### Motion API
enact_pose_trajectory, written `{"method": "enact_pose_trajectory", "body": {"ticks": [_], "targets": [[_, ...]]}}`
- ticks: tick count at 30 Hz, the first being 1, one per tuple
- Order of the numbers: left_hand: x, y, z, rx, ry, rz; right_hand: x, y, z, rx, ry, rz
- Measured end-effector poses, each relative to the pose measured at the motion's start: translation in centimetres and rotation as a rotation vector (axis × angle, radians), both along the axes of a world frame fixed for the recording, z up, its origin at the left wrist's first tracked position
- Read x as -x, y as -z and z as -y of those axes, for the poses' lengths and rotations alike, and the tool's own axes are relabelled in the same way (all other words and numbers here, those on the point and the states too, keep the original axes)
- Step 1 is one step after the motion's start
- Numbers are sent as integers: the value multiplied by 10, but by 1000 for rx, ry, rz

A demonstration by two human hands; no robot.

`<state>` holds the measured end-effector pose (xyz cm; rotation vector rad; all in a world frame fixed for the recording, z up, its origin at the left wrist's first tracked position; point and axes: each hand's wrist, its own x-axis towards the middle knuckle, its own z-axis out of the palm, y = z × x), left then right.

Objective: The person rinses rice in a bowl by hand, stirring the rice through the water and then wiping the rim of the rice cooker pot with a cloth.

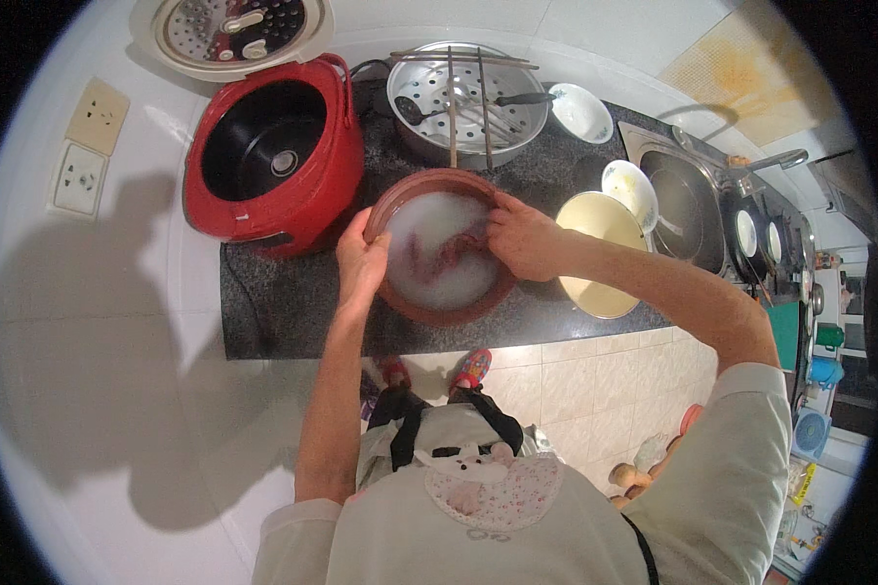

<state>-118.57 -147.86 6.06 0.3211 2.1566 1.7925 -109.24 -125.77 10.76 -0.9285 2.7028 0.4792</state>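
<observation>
A round reddish-brown pot (pixel 450 318) is held level above the front part of the dark countertop, its cloudy whitish liquid (pixel 439 219) showing some dark reddish pieces in the middle. My left hand (pixel 364 256) grips the pot's left rim, thumb over the edge. On the right side, my right hand (pixel 523 238) holds the rim with its fingers curled at the edge. To the left stands a red rice cooker (pixel 344 168) with its lid (pixel 146 36) up and a dark interior. A cream-coloured basin (pixel 600 292) is just right of my right hand, partly under my forearm.
Behind the pot, a metal steamer (pixel 402 135) holds a black-handled utensil, a black ladle and wooden sticks. White bowls (pixel 582 113) (pixel 629 186) sit between it and the sink (pixel 680 212). The speckled black countertop's front edge (pixel 410 354) runs before me; a wall with sockets (pixel 80 179) is at left.
</observation>
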Motion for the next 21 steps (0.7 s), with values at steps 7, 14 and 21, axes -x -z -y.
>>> {"method": "enact_pose_trajectory", "body": {"ticks": [7, 14, 21], "targets": [[2, 5, -4, -24, 23, -52, 18, 42, 40, 28, 284, -210], [5, 8, -1, 47, 5, -67, 47, 55, 82, 891, 747, 18], [6, 15, -7, 108, -18, -77, 56, 78, 113, 1259, 865, 65]]}}
